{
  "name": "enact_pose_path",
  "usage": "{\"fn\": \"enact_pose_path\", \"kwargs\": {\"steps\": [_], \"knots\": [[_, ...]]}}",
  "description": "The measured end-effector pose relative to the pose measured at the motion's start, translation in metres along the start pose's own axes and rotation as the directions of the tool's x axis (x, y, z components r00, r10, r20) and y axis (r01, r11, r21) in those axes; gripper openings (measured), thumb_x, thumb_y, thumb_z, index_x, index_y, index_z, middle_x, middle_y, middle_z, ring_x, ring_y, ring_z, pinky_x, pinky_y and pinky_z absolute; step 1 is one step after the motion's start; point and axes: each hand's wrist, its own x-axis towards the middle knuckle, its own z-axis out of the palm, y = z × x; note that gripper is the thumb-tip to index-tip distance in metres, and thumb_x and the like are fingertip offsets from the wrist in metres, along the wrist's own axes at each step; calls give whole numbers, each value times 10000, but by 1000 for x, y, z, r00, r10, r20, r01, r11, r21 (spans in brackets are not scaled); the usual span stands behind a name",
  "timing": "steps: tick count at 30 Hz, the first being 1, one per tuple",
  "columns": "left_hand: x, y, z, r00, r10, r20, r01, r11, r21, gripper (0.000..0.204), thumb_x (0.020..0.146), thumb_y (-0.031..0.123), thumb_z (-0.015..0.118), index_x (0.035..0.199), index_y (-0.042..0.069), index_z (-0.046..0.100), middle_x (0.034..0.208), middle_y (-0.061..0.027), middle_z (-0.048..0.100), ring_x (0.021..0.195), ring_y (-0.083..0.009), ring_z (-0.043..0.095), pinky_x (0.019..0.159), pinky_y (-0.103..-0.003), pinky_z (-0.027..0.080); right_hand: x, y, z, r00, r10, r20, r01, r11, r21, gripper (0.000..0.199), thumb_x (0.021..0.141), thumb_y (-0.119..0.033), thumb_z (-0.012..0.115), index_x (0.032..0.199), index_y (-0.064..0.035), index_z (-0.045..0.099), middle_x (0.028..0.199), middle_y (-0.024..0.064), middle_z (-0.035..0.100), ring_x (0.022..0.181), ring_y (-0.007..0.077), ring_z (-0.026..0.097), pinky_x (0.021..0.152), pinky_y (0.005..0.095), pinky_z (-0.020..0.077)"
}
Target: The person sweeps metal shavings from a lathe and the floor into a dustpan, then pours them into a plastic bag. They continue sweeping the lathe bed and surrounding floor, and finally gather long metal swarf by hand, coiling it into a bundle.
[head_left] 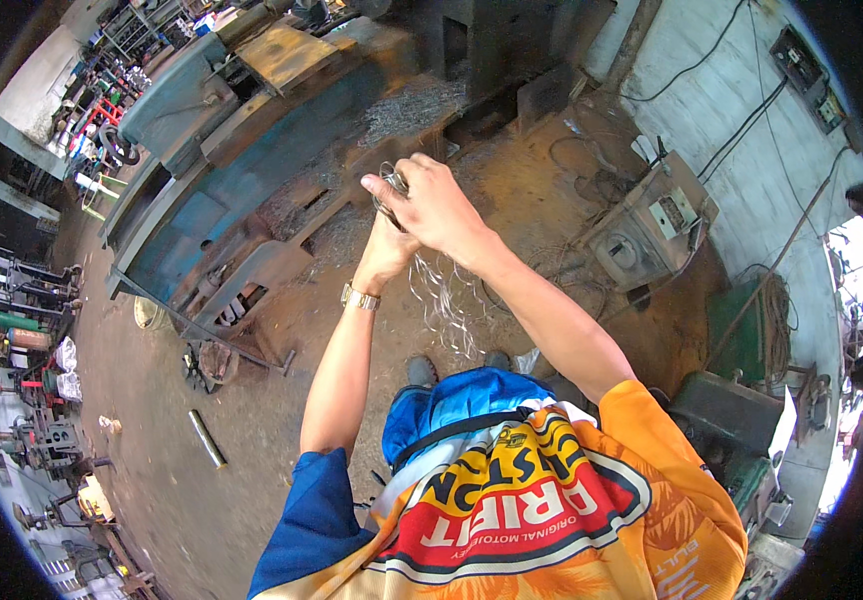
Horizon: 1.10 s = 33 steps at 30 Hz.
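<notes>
**Hands bunched on springy metal swarf, loose coils dangling over the shop floor**

Left hand (389, 243), the one with the metal wristwatch (360, 297), is raised in front of the body and closed around the lower part of a tangle of silvery metal turnings (444, 300). Its fingers are mostly hidden behind the other hand, so how tight the hold is I cannot tell. Right hand (434, 205) sits just above and over it, fingers curled down on the top of the same bundle, where a small loop of wire-like metal (390, 178) shows at the fingertips. Both hands are bare and touching each other.

From the grip, the curly strands hang down between the 2 forearms, toward the dirt floor (252, 400).

Risks, as a judgement: the turnings look thin and sharp-edged, and pulling or twisting them through bare palms could cut the skin. The loose ends may spring back toward the arms or face if the bundle slips. Strands could also snag the watch band.

Further right, a grey machine box (647, 235) with cables (752, 120) stands near the wall; trailing coils swung that way could catch on it.
</notes>
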Motion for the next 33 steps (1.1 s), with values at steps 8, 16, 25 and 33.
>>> {"fn": "enact_pose_path", "kwargs": {"steps": [8,16,25,33], "knots": [[-4,-15,11,1000,12,0,-12,984,-178,580,839,45,687,1362,-14,443,1258,-64,574,1139,-156,542,987,-307,425,-6,12,3,996,91,1,-90,989,117,603,956,-549,518,1261,-33,448,1254,211,417,1182,388,409,1018,499,354],[-4,-11,14,992,-100,-80,102,995,18,525,878,16,632,1363,-14,434,1169,-74,614,1064,-136,571,908,-299,472,-7,17,-4,974,123,192,-137,988,64,752,886,-593,595,1369,-45,415,1340,228,388,1243,413,402,1035,516,371],[-8,16,-2,945,111,-308,-125,992,-26,284,928,51,643,1193,-1,555,619,16,524,473,-72,469,423,-250,409,-64,54,0,929,51,368,-176,932,317,1050,691,-460,848,1435,45,307,1424,262,434,1334,350,435,1111,413,356],[-3,36,5,913,159,-375,-247,949,-198,146,973,91,590,1109,40,569,546,33,370,427,-72,350,399,-257,345,-85,57,56,929,127,346,-248,910,331,572,747,-436,820,1033,15,617,834,194,679,817,259,663,776,400,518]]}}
